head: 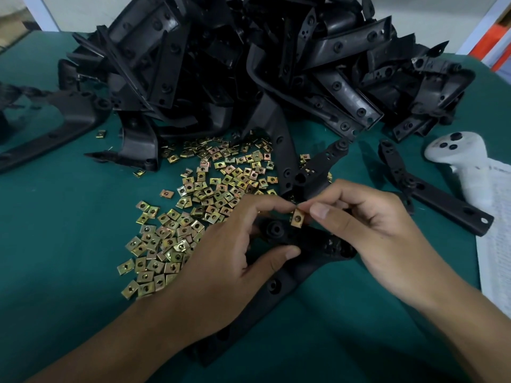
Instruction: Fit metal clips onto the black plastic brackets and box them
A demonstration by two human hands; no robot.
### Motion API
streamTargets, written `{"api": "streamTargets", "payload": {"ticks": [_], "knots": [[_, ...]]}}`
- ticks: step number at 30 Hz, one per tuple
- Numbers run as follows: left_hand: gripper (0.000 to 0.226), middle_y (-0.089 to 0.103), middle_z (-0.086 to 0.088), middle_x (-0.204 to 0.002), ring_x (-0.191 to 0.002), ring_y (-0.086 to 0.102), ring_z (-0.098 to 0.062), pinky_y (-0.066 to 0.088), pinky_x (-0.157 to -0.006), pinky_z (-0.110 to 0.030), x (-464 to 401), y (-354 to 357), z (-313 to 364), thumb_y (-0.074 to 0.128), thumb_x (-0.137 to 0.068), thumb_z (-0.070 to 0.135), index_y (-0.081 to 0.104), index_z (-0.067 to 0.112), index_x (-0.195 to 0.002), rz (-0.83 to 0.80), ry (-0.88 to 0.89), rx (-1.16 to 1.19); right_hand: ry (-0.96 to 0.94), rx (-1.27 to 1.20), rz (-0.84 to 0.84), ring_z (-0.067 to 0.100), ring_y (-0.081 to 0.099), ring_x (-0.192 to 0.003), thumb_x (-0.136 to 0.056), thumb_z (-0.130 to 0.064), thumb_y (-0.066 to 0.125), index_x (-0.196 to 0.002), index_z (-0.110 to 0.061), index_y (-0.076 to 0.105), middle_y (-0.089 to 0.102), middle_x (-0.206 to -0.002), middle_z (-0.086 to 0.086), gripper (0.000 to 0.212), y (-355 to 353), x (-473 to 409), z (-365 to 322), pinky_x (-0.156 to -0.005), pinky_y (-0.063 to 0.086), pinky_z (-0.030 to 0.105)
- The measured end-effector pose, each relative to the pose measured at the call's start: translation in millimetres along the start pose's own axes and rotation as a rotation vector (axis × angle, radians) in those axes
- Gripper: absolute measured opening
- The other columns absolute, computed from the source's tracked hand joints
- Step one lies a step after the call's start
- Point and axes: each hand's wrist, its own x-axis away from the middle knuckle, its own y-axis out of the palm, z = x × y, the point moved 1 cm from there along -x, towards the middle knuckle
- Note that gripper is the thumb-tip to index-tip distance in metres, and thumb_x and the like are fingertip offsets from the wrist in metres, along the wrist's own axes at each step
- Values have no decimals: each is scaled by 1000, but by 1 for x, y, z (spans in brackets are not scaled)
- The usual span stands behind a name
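A black plastic bracket point(279, 275) lies on the green table in front of me, running from near bottom centre up to the right. My left hand point(235, 252) grips its upper part, thumb on top. My right hand point(367, 230) pinches one brass-coloured metal clip point(297, 218) just above the bracket's upper end, and my left forefinger touches the same clip. A loose spread of several clips point(199, 200) covers the table to the left. A big pile of black brackets point(249, 64) fills the back.
Two more brackets point(431, 186) point(309, 172) lie flat right of the clips. A white controller point(464, 167) and a printed paper sheet point(497, 244) sit at the right edge. A large curved black part point(55, 125) lies at the far left.
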Motion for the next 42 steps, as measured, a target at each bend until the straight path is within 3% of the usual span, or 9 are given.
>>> {"api": "streamTargets", "payload": {"ticks": [3, 6, 9, 13, 16, 19, 32, 37, 42], "knots": [[37, 68, 24, -100, -67, 69, -15, 52, -61, -30, -1, 0, 1, 60, -91, 53, 42, 59, -122, 13, 0, -20, 35, -119, -18, 14, 70, -83, -91, -43, 62, -89, -26, 75, 76, -91, 4, 22, -1, -2, 3, -71, 52, 22], [40, 66, 35, -103, -86, 69, 6, 50, -66, -9, -2, 1, 2, 64, -91, 45, 43, 57, -123, 22, 9, -1, 85, -157, -48, 9, 68, -77, -91, -41, 64, -86, -25, 74, 76, -85, -2, 20, 1, -4, 7, -69, 49, 17], [40, 66, 33, -108, -94, 67, 11, 47, -72, -3, -1, 1, 2, 66, -91, 41, 46, 52, -124, 22, 3, 34, 45, -128, -1, 14, 67, -74, -91, -41, 64, -87, -26, 74, 75, -82, -2, 19, 4, -1, 6, -65, 51, 24], [38, 66, 32, -105, -87, 68, 7, 45, -68, -3, -2, -1, 2, 65, -91, 44, 47, 49, -124, 37, -11, 26, -10, -99, 21, 48, 59, -78, -90, -45, 65, -90, -26, 75, 70, -85, 18, 22, 6, 1, 4, -67, 49, 60], [38, 67, 31, -106, -89, 67, 9, 44, -70, -1, -2, 0, 3, 67, -91, 43, 50, 45, -125, 32, -18, 31, -30, -43, 43, 42, 51, -68, -88, -47, 65, -89, -26, 75, 62, -76, 21, 23, 6, 1, 5, -59, 43, 51], [39, 66, 32, -110, -94, 65, 14, 43, -74, 1, -3, 0, 3, 67, -90, 41, 50, 44, -125, 35, -14, 35, -79, 83, 80, 15, 46, -66, -90, -47, 64, -90, -32, 75, 57, -69, 2, 18, 5, 2, 6, -62, 40, 35], [44, 71, 24, -103, -92, 70, 1, 51, -76, -8, -3, -2, 2, 72, -88, 37, 53, 44, -127, 18, -54, 157, -162, 168, 126, 28, 53, -75, -89, -42, 68, -94, -36, 74, 67, -79, 4, 10, 6, 4, 7, -68, 44, 42], [40, 71, 26, -112, -104, 67, 5, 49, -83, -6, -5, -3, -1, 71, -91, 27, 60, 38, -129, 43, -77, 213, 105, -447, 13, 8, 62, -81, -84, -11, 48, -97, -25, 77, 72, -95, 1, 34, 3, -3, 6, -69, 51, 19], [37, 70, 23, -112, -103, 68, 0, 50, -82, -8, -5, -4, 0, 70, -91, 32, 61, 42, -125, 40, -94, 242, 227, -744, 130, 11, 61, -79, -72, 23, 27, -96, -9, 69, 71, -94, 7, 59, -7, -10, 11, -61, 50, 20]]}}
